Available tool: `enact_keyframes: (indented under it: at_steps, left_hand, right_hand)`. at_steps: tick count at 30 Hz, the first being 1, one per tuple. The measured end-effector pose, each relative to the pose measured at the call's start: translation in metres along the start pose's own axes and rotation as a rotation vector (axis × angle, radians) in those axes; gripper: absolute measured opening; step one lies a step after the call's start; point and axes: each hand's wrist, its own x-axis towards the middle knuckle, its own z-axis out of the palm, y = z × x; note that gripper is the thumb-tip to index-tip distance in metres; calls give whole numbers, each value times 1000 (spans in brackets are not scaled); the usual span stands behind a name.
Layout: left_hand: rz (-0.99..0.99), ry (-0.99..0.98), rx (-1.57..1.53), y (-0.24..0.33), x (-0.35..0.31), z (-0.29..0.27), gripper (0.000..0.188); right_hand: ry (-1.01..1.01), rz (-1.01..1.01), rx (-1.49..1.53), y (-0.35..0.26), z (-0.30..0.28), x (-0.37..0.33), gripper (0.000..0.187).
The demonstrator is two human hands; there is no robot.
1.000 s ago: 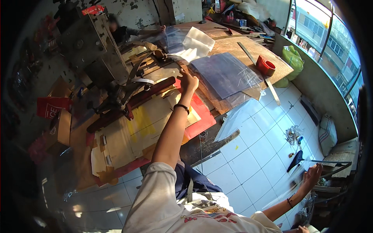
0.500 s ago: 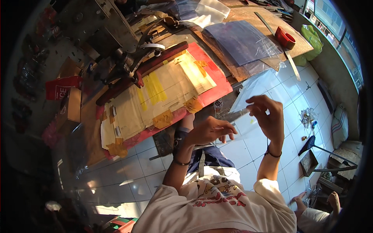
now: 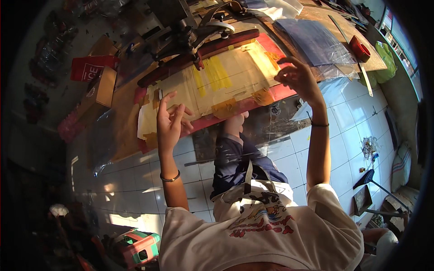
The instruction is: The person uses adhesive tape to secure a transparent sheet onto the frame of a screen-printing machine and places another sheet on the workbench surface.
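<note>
A clear plastic sheet point(image 3: 262, 135) spans the space between my hands, showing mostly as faint streaks of glare over my legs and the floor; its edges are hard to trace. My left hand point(image 3: 170, 122) is at the near left of the tan taped board point(image 3: 212, 86), thumb and fingers bent around the sheet's side, though the grip itself is barely visible. Over the board's right end, my right hand point(image 3: 298, 81) pinches the other side with curled fingers. The board lies on a red base point(image 3: 282, 90), with a dark red bar point(image 3: 203, 56) along its far side.
A dark metal clamp mechanism point(image 3: 187, 38) stands behind the board. Stacked clear sheets point(image 3: 312, 40), a metal ruler point(image 3: 343, 34) and a red tape roll point(image 3: 360, 48) lie at the far right. Left of the board is an open cardboard box point(image 3: 99, 92). A dustpan point(image 3: 362, 200) rests on the tiles.
Both hands have moved forward from above my lap to the board and spread apart, the left going left. The view has shifted, and the board appears further right.
</note>
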Motion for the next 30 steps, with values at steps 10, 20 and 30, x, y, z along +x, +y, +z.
enact_keyframes:
  at_steps: [10,20,30]
  left_hand:
    - [326,-72,1306,-59,15,-34,67]
    - [188,-8,1554,-56,55,-40,71]
    - [-27,-39,1585,-39,87,-51,72]
  right_hand:
    - [-162,-359,-905,46,79,53,54]
    - [-234,-291,-1005,50,100,107,54]
    - [-350,-318,-993,27,91,83,61]
